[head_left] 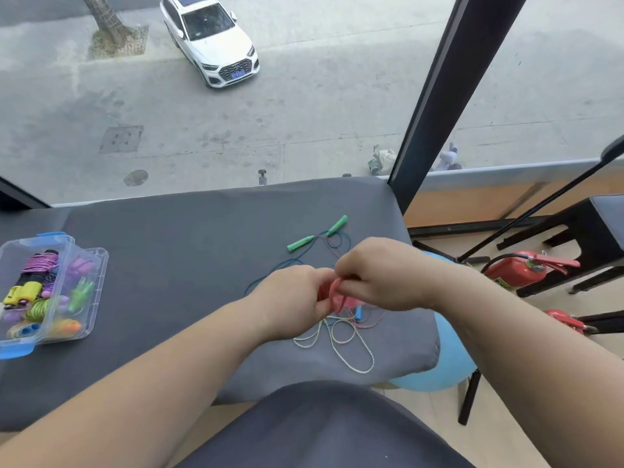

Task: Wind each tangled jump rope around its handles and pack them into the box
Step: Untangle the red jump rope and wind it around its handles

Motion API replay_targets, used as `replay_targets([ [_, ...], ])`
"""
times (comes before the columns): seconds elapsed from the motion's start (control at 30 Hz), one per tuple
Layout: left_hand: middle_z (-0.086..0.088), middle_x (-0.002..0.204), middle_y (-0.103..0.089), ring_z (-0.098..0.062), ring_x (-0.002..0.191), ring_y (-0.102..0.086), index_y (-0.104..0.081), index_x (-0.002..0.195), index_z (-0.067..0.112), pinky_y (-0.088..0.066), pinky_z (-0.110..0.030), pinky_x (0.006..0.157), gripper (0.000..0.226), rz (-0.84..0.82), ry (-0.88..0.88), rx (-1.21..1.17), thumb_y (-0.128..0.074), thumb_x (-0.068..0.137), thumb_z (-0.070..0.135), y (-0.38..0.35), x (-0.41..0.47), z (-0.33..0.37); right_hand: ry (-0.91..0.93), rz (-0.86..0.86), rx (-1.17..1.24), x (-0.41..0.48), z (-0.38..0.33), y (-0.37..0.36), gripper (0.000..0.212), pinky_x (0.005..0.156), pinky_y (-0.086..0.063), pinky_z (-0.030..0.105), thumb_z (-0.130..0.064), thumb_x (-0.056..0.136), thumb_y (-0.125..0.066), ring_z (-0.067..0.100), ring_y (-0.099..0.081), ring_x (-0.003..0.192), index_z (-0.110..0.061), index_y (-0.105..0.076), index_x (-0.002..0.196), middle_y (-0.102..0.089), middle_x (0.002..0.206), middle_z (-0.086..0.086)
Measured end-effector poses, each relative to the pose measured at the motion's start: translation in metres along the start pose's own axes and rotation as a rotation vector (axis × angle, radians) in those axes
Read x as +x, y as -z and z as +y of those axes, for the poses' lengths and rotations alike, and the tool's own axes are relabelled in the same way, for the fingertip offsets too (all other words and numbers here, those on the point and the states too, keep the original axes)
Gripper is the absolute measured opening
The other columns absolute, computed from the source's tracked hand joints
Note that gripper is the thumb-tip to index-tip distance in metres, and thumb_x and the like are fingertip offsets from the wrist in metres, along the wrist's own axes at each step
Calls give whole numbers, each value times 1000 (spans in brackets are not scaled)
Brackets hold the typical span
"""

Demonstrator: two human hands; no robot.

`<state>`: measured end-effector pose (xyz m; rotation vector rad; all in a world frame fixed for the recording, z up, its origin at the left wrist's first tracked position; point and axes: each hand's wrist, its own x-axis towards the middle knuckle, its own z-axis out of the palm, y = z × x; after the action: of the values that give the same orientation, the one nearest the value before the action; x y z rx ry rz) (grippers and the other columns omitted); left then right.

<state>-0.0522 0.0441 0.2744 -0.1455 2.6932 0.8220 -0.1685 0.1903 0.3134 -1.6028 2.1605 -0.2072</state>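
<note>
My left hand [297, 295] and my right hand [378, 275] meet above the grey table [175, 271], both closed on a pink jump rope [337, 292] with its handles bunched between the fingers. Pink cord trails down to the right beside a small blue handle [358, 313]. A pale braided rope [341, 342] lies in loose loops just below my hands. Farther back lies a blue rope with two green handles [317, 234], loose and tangled. The clear plastic box [88, 292] with blue clips stands at the left, holding several wound ropes.
The table's right edge drops off close to my right hand, with a blue ball [449, 363] below it. Red fire extinguishers [516, 271] and a black stool [580, 238] stand on the floor at the right. A window with a dark post [432, 96] runs behind the table.
</note>
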Motion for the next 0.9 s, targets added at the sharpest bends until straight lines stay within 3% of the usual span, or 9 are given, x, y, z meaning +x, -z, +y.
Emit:
replay_targets([
  [0.17, 14, 72, -57, -7, 64, -48, -67, 106, 30, -44, -25, 67, 16, -50, -54, -459, -71, 91, 34, 14, -9, 3, -144, 86, 651, -8, 19, 15, 27, 54, -38, 28, -22, 88, -67, 11, -44, 56, -5, -65, 67, -53, 59, 13],
  [0.27, 14, 67, -55, -10, 62, -47, -69, 104, 36, -45, -27, 65, 23, 36, -43, -556, -72, 81, 30, 13, -6, 9, -181, 183, 947, -8, 17, 11, 27, 49, -35, 24, -23, 90, -65, 12, -43, 54, -9, -65, 66, -52, 59, 4],
  [0.33, 7, 69, -62, -14, 65, -54, -69, 102, 39, -54, -37, 70, 28, 132, -23, -519, -62, 76, 37, 12, -5, 10, -198, 238, 1023, -6, 14, 8, 31, 47, -35, 20, -18, 96, -64, 9, -43, 51, -14, -63, 65, -52, 56, -5],
  [0.47, 9, 75, -69, -15, 68, -61, -71, 103, 34, -55, -44, 72, 36, 227, -21, -483, -49, 92, 60, 9, -7, 11, -230, 290, 1063, -10, 7, 7, 32, 49, -40, 20, -25, 100, -59, 8, -51, 50, -14, -65, 70, -56, 58, -3],
  [0.57, 8, 74, -69, -13, 71, -63, -70, 95, 26, -54, -42, 73, 44, 284, -10, -394, -42, 97, 59, 9, -5, 13, -320, 361, 1069, -9, 3, 3, 38, 49, -47, 27, -30, 100, -59, 13, -58, 49, -15, -63, 66, -59, 54, 6],
  [0.63, 11, 68, -67, -8, 66, -61, -66, 83, 23, -51, -37, 68, 38, 341, 14, -390, -44, 99, 50, 8, -3, 14, -357, 468, 948, -8, 3, -1, 38, 58, -53, 39, -30, 98, -62, 16, -61, 56, -14, -64, 63, -64, 60, 11],
  [0.7, 16, 62, -66, -5, 61, -61, -59, 74, 25, -50, -34, 64, 36, 408, 51, -307, -44, 98, 48, 8, -1, 15, -361, 587, 697, -9, 5, -5, 36, 69, -51, 40, -32, 96, -64, 15, -59, 65, -16, -66, 63, -63, 68, 7],
  [0.83, 9, 62, -67, -20, 67, -66, -54, 75, 26, -52, -41, 63, 43, 530, 83, -163, -34, 91, 61, 10, 3, 13, -352, 746, 545, -13, 10, -12, 31, 71, -50, 34, -40, 89, -70, 9, -60, 72, -24, -64, 63, -59, 75, -4],
  [0.9, 5, 60, -66, -24, 66, -64, -53, 74, 24, -52, -42, 61, 46, 562, 74, -147, -33, 90, 63, 11, 5, 11, -331, 775, 589, -13, 13, -13, 31, 66, -56, 41, -44, 84, -72, 13, -63, 67, -23, -65, 61, -61, 75, -4],
])
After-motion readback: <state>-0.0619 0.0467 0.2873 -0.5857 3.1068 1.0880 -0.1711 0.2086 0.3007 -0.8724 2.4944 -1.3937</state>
